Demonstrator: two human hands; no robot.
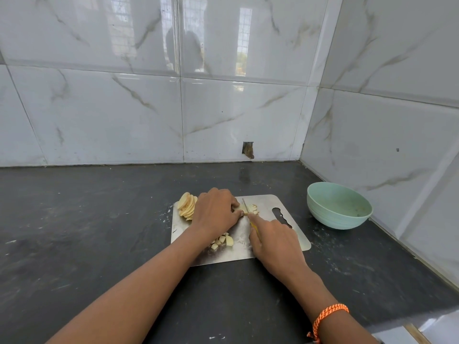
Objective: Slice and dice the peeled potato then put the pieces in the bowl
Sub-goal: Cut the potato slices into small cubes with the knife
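Left hand (215,212) fingers curled, pinning potato slices (240,209); right hand (274,238) grips knife (246,206), forefinger along spine, blade cutting just beside left fingertips.

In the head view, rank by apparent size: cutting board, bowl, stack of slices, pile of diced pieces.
1. Cutting board, largest though partly covered by the hands.
2. Bowl.
3. Stack of slices.
4. Diced pieces, partly hidden by the left arm, so this last ranking is unsure.
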